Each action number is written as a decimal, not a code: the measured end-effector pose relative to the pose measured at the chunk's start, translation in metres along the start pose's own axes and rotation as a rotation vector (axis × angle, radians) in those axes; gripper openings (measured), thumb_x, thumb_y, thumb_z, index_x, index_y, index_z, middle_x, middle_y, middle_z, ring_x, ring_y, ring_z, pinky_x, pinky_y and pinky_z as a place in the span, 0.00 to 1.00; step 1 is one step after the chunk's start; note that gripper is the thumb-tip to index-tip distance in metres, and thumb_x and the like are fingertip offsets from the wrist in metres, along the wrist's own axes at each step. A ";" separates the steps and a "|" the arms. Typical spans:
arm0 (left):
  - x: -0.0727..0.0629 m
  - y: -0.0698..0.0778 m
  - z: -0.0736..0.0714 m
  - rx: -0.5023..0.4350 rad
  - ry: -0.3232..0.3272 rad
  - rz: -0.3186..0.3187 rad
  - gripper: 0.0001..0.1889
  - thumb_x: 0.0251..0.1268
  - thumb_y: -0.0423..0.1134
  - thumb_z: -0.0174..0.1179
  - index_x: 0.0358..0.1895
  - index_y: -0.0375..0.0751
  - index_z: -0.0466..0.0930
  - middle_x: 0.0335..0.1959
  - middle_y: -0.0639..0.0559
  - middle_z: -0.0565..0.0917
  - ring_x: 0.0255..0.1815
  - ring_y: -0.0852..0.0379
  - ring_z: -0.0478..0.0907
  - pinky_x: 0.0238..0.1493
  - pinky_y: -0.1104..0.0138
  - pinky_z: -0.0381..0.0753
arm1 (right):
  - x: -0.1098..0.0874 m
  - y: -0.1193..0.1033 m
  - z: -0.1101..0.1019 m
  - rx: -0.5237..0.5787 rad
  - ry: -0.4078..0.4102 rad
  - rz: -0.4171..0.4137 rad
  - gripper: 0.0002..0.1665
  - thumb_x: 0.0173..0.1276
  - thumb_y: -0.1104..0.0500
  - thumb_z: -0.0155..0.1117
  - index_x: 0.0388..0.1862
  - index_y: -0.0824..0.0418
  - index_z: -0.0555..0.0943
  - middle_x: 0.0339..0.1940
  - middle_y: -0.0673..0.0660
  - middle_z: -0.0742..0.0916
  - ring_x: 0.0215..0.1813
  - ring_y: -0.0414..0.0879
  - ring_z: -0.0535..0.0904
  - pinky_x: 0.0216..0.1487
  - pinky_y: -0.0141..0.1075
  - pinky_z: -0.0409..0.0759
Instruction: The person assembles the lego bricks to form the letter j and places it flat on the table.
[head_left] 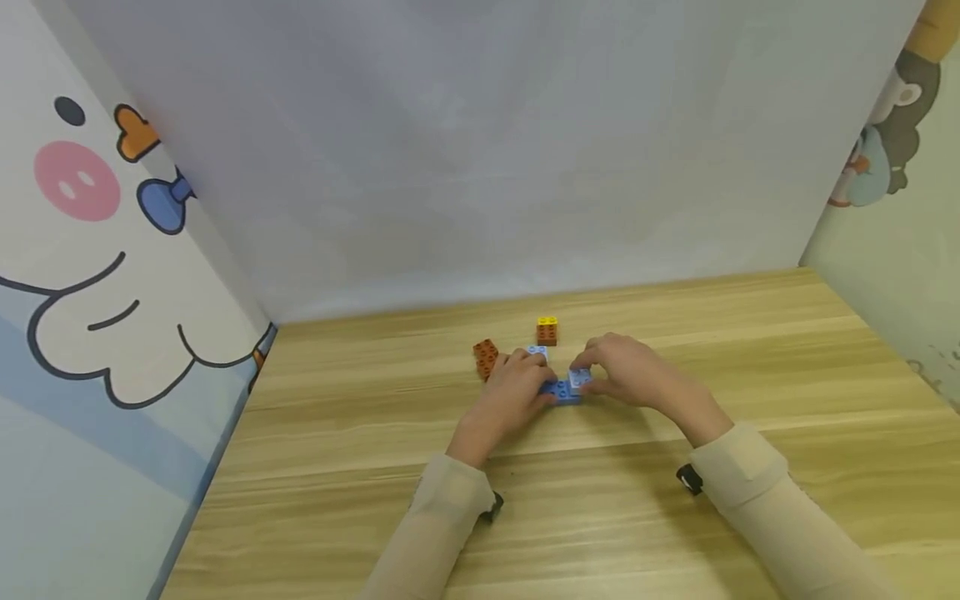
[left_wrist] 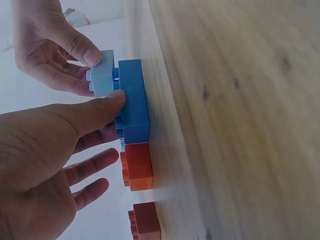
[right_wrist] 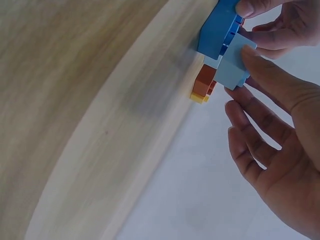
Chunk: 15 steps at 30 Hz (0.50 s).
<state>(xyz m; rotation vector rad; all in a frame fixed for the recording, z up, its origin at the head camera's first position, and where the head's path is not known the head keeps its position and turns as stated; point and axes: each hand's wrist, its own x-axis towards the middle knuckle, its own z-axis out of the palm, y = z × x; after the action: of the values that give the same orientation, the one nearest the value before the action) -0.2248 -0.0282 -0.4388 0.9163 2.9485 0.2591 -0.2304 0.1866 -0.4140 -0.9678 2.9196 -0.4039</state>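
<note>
My left hand (head_left: 512,393) pinches a long blue building brick (left_wrist: 134,102), which lies on the table with its studs up. Between thumb and fingers, my right hand (head_left: 628,372) holds a short light-blue brick (right_wrist: 233,62) at the right end of the blue one. In the left wrist view, blue studs show in a narrow gap beneath that light-blue brick; whether the two touch I cannot tell. Another light-blue brick (head_left: 537,350) lies just behind the left fingers and is partly hidden. Close to the left knuckles is an orange-brown brick (head_left: 486,357).
Farther back on the wooden table (head_left: 337,417) stand an orange-brown brick (head_left: 547,337) and a yellow brick (head_left: 547,321), side by side. A pale cloth wall (head_left: 480,167) closes off the back. Walls with cartoon pictures flank the table left and right.
</note>
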 end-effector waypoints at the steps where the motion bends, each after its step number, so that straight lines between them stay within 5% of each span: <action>1: -0.001 0.000 -0.001 0.002 0.002 0.000 0.16 0.73 0.51 0.61 0.57 0.52 0.86 0.54 0.57 0.83 0.62 0.52 0.74 0.69 0.54 0.70 | 0.001 -0.001 0.000 -0.005 0.001 -0.002 0.17 0.65 0.54 0.75 0.52 0.58 0.88 0.48 0.56 0.89 0.51 0.55 0.83 0.54 0.52 0.82; 15: -0.003 0.001 -0.005 -0.013 -0.009 0.008 0.16 0.73 0.51 0.61 0.58 0.52 0.86 0.54 0.58 0.83 0.61 0.53 0.74 0.70 0.54 0.70 | 0.006 -0.019 -0.012 -0.093 -0.054 -0.004 0.16 0.64 0.57 0.75 0.50 0.59 0.89 0.47 0.58 0.90 0.50 0.56 0.84 0.55 0.51 0.83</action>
<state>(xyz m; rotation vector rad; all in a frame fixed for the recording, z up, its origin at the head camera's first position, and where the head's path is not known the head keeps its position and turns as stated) -0.2219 -0.0302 -0.4335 0.9253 2.9320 0.2735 -0.2253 0.1714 -0.3974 -0.9798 2.9113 -0.2408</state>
